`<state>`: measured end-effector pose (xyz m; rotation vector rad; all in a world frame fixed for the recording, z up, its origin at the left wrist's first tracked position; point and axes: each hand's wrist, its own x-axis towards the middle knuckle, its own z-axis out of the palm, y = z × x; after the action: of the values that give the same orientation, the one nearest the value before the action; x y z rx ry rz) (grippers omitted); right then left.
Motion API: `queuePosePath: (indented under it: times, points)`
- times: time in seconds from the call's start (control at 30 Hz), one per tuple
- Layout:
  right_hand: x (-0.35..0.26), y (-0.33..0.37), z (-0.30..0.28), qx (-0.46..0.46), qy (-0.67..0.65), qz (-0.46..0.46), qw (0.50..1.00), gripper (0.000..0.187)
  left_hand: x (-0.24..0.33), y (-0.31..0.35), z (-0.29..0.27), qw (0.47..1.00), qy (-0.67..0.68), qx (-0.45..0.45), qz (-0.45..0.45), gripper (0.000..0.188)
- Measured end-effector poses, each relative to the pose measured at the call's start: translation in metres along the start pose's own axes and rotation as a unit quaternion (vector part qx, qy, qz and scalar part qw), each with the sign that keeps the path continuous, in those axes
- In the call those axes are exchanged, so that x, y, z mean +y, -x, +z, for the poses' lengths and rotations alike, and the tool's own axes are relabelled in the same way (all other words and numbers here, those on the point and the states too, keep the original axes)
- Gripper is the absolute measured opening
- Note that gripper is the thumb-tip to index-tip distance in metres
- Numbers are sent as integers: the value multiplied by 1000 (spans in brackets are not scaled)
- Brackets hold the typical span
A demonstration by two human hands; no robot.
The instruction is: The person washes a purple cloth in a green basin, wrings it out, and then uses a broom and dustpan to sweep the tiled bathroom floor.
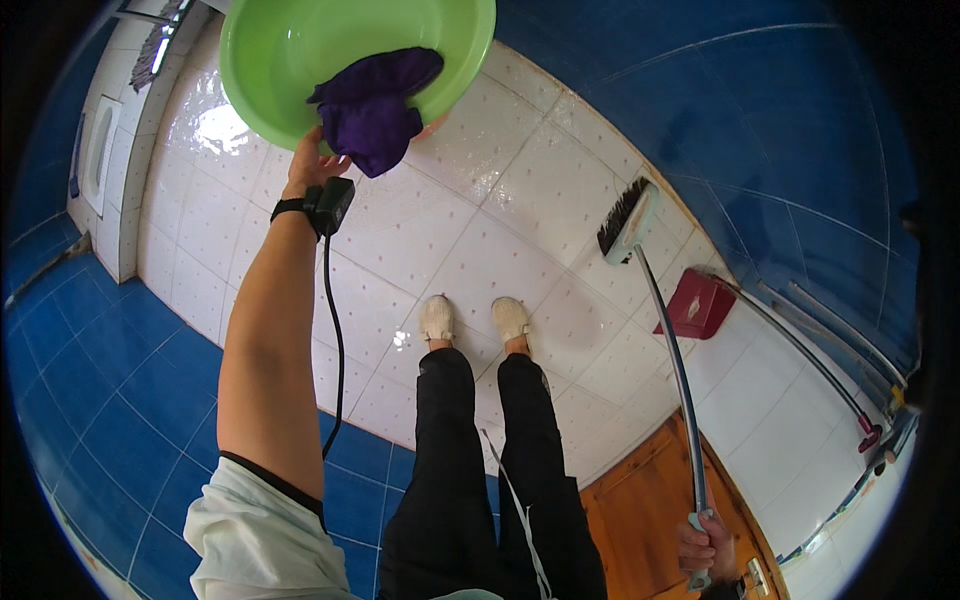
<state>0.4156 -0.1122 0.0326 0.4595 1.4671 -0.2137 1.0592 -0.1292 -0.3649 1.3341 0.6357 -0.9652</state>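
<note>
At the top of the head view a light green basin [265, 75] is tilted, with a dark purple cloth [375, 110] draped over its near rim. My left hand [313, 165] reaches up and grips that rim beside the cloth, its fingers partly hidden. A strap with a small black box [333, 205] is on my left wrist, and a cable hangs from it. Low on the right, my right hand [708, 545] is closed round the grip of a long-handled floor brush [678, 365]. The brush head [630, 225], with dark bristles, rests on the floor by the blue wall.
A dark red dustpan [695, 303] with a long handle stands at the right wall. My feet are on pale, wet-looking floor tiles [430, 230]. A wooden door [645, 510] is at the lower right, and a mop head [155, 50] at the upper left.
</note>
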Motion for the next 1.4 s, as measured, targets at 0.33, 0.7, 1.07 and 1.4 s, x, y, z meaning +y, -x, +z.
queuePosePath:
  times: [0.33,0.7,1.07,1.4]
  points:
    - [-5,1,34,-24,110,30,993,55,38,24,-68,996,-5,-90,26,22]
    - [-3,-7,93,-197,11,255,947,25,-41,271,-352,961,207,104,152,28]
    - [56,-177,306,-382,-1,327,864,39,-270,345,-509,781,512,326,146,46]
    - [50,-65,171,30,876,-189,442,69,-330,334,-517,728,560,385,92,50]
